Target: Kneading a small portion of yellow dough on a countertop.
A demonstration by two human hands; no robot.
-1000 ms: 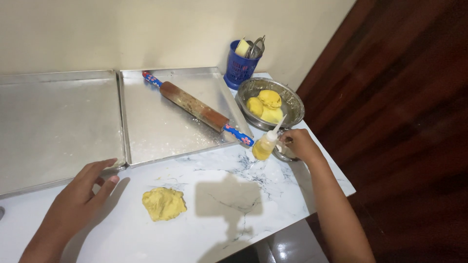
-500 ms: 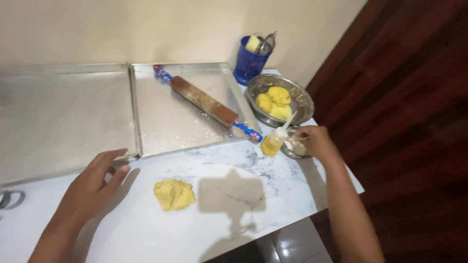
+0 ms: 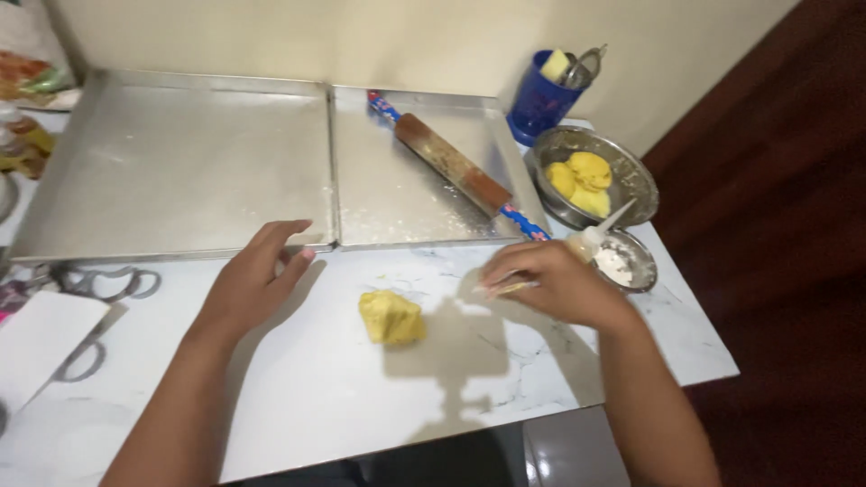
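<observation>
One lump of yellow dough (image 3: 391, 317) lies on the white marbled counter (image 3: 361, 397), between the two hands and touching neither. The right hand (image 3: 550, 284) hovers just beside it with fingers curled, pinching a small pale bit, while the left hand (image 3: 253, 284) rests flat and spread by the edge of a metal tray (image 3: 180, 171). Behind lie a rolling pin (image 3: 451, 167), a steel bowl (image 3: 631, 176) of dough balls and a small flour dish (image 3: 622, 261).

A rough, squarish lump of yellow dough (image 3: 391, 317) is seen lying flat on the white marbled desk (image 3: 325, 388), just in front of the seam where two metal trays (image 3: 332, 162) meet. Its surface is uneven and creased, and a shadow is cast to its right
</observation>
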